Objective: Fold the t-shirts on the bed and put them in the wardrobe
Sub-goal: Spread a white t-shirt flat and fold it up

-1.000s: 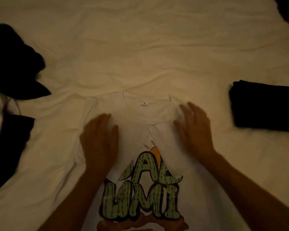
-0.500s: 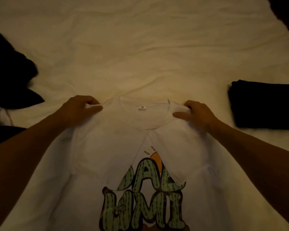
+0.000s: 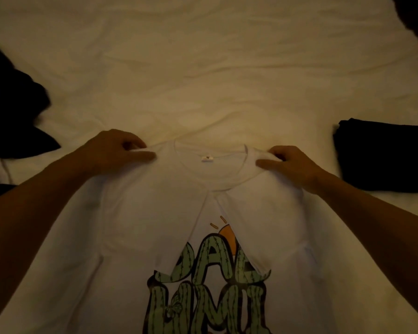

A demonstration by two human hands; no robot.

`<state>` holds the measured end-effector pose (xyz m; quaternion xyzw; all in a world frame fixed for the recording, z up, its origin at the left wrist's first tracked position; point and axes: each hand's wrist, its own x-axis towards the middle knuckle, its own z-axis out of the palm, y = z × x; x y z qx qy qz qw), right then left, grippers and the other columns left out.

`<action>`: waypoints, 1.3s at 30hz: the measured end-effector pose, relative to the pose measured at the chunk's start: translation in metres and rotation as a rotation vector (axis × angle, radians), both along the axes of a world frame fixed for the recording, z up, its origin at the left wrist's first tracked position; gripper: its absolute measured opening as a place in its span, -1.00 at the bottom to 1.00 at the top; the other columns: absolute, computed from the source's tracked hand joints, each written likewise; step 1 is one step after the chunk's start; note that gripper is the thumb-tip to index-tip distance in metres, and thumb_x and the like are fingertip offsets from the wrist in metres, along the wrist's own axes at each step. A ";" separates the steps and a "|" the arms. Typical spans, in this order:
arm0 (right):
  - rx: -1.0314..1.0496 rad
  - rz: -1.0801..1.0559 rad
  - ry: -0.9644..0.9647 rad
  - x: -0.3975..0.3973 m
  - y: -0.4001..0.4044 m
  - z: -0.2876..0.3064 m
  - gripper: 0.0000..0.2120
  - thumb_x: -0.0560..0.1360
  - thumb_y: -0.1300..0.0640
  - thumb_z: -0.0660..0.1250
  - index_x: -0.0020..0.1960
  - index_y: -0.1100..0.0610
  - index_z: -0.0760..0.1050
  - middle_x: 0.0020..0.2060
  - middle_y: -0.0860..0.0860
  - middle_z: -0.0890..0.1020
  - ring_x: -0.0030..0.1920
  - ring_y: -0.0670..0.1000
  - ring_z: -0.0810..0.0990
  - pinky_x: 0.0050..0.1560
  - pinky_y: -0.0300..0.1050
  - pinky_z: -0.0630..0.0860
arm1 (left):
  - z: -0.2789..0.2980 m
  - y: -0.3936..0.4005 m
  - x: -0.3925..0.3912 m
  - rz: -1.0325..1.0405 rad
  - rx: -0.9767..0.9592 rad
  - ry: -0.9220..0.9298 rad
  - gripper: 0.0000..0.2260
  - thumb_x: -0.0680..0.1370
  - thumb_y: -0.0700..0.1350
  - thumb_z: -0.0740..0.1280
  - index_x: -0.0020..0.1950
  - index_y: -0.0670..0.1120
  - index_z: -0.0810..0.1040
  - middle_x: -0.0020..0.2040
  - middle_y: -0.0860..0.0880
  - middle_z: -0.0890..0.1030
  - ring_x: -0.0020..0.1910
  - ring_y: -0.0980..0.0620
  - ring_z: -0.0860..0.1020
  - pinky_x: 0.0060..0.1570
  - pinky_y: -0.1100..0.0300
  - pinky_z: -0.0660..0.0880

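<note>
A white t-shirt (image 3: 155, 213) with a green cactus-letter print lies front up on the bed (image 3: 203, 68), its two sleeves already turned in so that they meet below the collar. The left hand (image 3: 114, 150) pinches the cloth at one shoulder and the right hand (image 3: 290, 165) pinches the other, thumb over and fingers under on each side. This looks like the lengthwise fold, with the side folds finished. The next move probably calls for lifting both shoulders evenly and bringing the collar end down toward the hem, keeping the tucked sleeves from sliding out. A folded dark garment (image 3: 384, 155) waits to the right; loose dark clothes (image 3: 12, 112) lie at left. The wardrobe is not in view.
</note>
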<state>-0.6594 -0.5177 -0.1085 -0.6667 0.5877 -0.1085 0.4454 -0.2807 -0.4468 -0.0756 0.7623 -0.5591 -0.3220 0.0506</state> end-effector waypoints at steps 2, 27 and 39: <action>-0.049 0.030 0.065 0.001 -0.004 -0.001 -0.76 0.51 0.03 0.43 -0.28 0.06 0.48 -0.37 -0.03 0.48 -0.30 -0.03 0.44 -0.26 -0.12 0.32 | 0.000 -0.010 -0.013 -0.109 0.076 -0.109 -0.42 0.38 0.26 0.46 0.30 0.00 0.51 0.23 -0.05 0.54 0.05 0.02 0.44 0.07 0.14 0.35; -0.488 -0.175 -0.098 0.017 -0.094 0.085 -0.68 0.50 -0.06 0.40 -0.36 -0.01 0.40 -0.45 -0.10 0.41 -0.38 -0.17 0.37 -0.25 -0.11 0.31 | 0.068 -0.084 -0.003 -0.052 -0.518 -0.024 -0.78 0.57 0.06 0.38 0.09 -0.06 0.60 -0.04 -0.02 0.55 -0.04 -0.03 0.48 -0.05 0.14 0.33; -0.315 -0.089 -0.190 -0.029 0.055 0.059 -0.68 0.56 -0.02 0.32 -0.22 0.21 0.47 -0.36 -0.02 0.45 -0.34 -0.13 0.42 -0.28 -0.27 0.36 | 0.035 0.071 -0.032 -0.244 -0.614 0.063 -0.71 0.55 0.20 0.21 -0.04 0.02 0.58 -0.20 0.05 0.57 -0.25 0.23 0.49 -0.24 0.32 0.38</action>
